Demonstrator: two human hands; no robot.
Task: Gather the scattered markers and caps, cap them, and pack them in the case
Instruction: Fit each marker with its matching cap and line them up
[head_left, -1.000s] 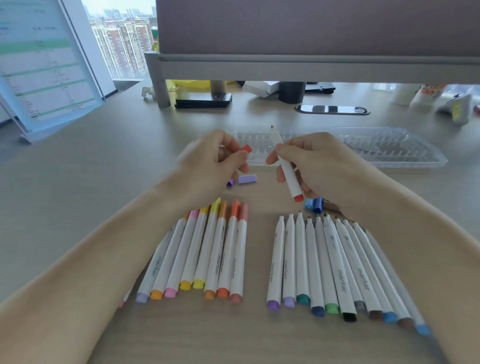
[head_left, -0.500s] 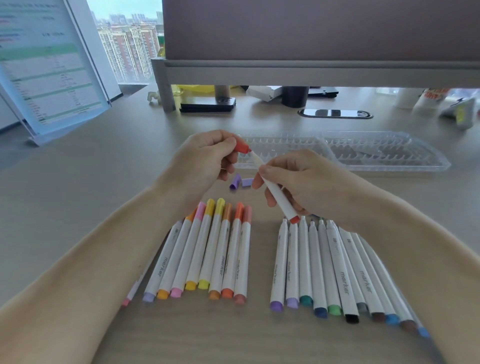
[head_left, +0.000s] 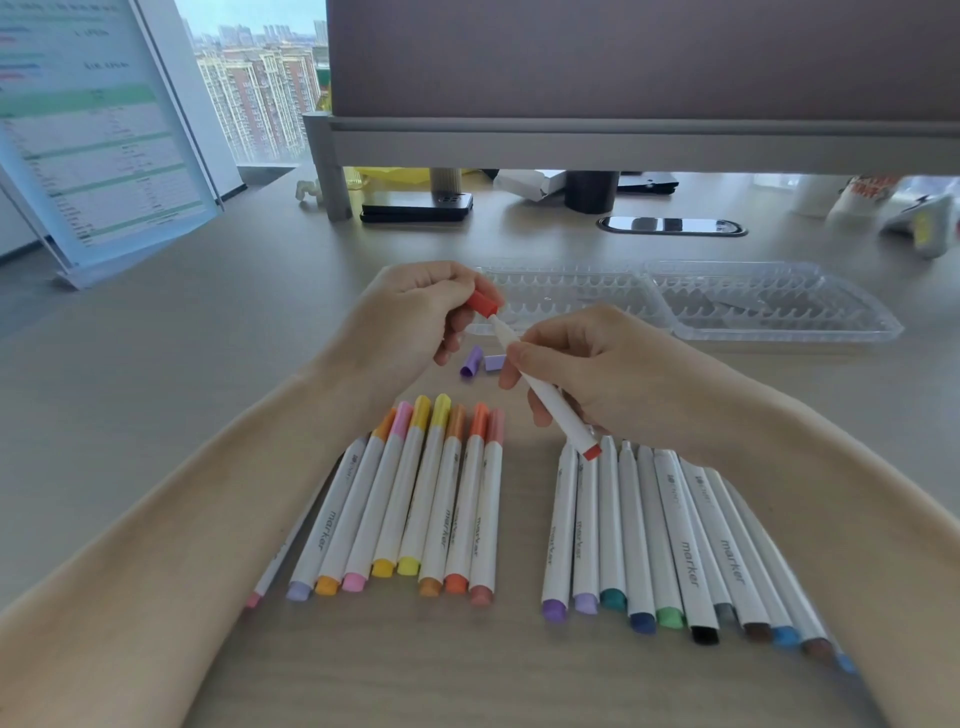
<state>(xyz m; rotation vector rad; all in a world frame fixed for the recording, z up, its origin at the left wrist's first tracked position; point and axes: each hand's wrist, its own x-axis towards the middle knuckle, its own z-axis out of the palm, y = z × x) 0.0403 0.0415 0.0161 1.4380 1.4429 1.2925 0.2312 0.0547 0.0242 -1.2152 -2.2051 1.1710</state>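
Note:
My left hand (head_left: 410, 317) pinches a red cap (head_left: 483, 304) at the tip of a white red-ended marker (head_left: 550, 405), which my right hand (head_left: 597, 374) grips by the barrel. The cap sits over the tip. Two purple caps (head_left: 480, 360) lie loose on the desk just below my hands. A row of capped markers (head_left: 415, 499) lies at lower left, and a row of uncapped markers (head_left: 670, 540) at lower right. The clear plastic case (head_left: 779, 306) lies open behind my hands.
A desk partition with a grey shelf (head_left: 623, 140) runs across the back. A black phone (head_left: 415, 210) and a dark cup (head_left: 592, 189) stand under it. A tilted document stand (head_left: 98, 140) occupies the far left. Small items sit at the far right (head_left: 914, 218).
The marker tilted from upright toward my left hand, and the red cap went onto its tip. Both hands drew together; the view shifted slightly.

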